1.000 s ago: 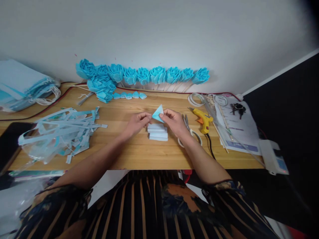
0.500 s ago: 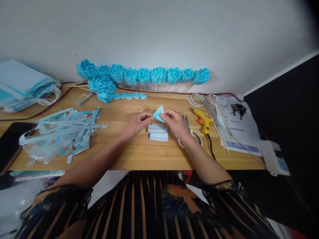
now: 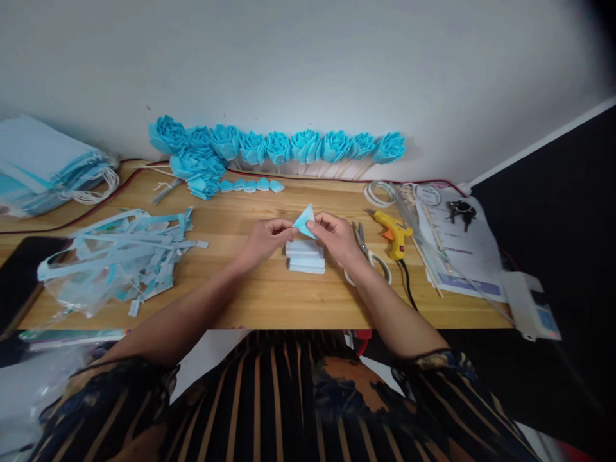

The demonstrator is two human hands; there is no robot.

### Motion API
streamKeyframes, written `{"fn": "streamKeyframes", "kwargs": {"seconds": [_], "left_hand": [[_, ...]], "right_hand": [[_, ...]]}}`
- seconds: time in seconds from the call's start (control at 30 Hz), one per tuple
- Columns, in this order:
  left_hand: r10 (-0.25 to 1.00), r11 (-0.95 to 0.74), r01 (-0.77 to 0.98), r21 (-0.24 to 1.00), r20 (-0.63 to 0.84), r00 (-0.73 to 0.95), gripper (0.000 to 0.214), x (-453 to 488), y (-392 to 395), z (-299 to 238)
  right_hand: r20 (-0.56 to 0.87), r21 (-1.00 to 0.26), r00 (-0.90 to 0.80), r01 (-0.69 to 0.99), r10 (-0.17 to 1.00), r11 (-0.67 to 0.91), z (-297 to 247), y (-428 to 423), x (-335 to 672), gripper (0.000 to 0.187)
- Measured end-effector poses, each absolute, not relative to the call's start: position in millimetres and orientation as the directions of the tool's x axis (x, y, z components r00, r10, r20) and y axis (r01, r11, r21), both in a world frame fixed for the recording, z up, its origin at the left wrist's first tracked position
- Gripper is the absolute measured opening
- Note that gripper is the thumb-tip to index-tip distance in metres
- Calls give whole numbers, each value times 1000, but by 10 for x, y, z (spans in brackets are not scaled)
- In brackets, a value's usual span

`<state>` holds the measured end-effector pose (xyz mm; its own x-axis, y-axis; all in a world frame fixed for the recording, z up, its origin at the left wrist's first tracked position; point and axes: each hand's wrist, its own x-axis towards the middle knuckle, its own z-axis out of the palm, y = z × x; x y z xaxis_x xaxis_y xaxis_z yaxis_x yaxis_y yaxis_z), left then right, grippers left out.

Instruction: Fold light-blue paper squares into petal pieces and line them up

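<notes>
- Pinched near the centre of the frame, by left hand (image 3: 264, 242) and right hand (image 3: 335, 239) together: a blue folded piece (image 3: 305, 220), of triangular form.
- In both grips, thumb pressed to fingers, no gap visible — fingers underneath partly hidden.
- Placed between the hands, touching both, so equally near to each; tip toward the top of the frame, leaning slightly right; left thumb at the lower-left corner, right thumb upon the right side.
- Just below: white folded pieces (image 3: 307, 264).
- Farther right: scissors (image 3: 362, 240), then yellow glue gun (image 3: 397, 234).
- Upper middle: blue flowers (image 3: 305, 146).
</notes>
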<state>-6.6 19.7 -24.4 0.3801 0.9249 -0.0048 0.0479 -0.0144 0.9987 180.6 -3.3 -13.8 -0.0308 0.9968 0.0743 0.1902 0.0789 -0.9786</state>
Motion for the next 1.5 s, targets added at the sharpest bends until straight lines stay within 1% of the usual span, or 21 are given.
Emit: {"fn": "streamKeyframes", "kwargs": {"seconds": [0.23,0.4,0.57,0.7,0.87,1.13,1.23,1.33,1.4,1.5], "left_hand": [[929,-11,65,998,-14,369,28,-65,191,-232],[932,2,46,999,-18,361,25,-53,177,-179],[920,49,37,998,-59,388,32,-46,195,-173],[914,30,17,999,-34,403,33,-45,212,-220],[911,18,19,1000,-25,411,29,-48,223,-261],[886,19,55,998,-42,462,27,-46,184,-193],[875,23,69,997,-53,482,26,-45,176,-186],[879,34,67,997,-62,473,26,-47,188,-203],[889,39,57,998,-61,454,28,-48,202,-220],[910,20,26,999,-29,413,30,-48,221,-246]], "right_hand": [[74,-984,-37,160,997,79,-125,-42,1796,30],[79,-975,-60,205,995,89,-117,-50,1791,33],[105,-965,-77,235,991,120,-101,-65,1758,32],[105,-957,-106,259,989,130,-119,-69,1739,32],[108,-952,-115,274,987,136,-134,-69,1743,30],[90,-965,-140,233,986,121,-138,-62,1743,35],[84,-971,-98,214,992,103,-163,-49,1744,35],[69,-988,-59,132,996,77,-168,-34,1767,34],[70,-992,-91,101,993,79,-157,-28,1791,37],[58,-985,-165,150,985,83,-137,-31,1817,37]]}}
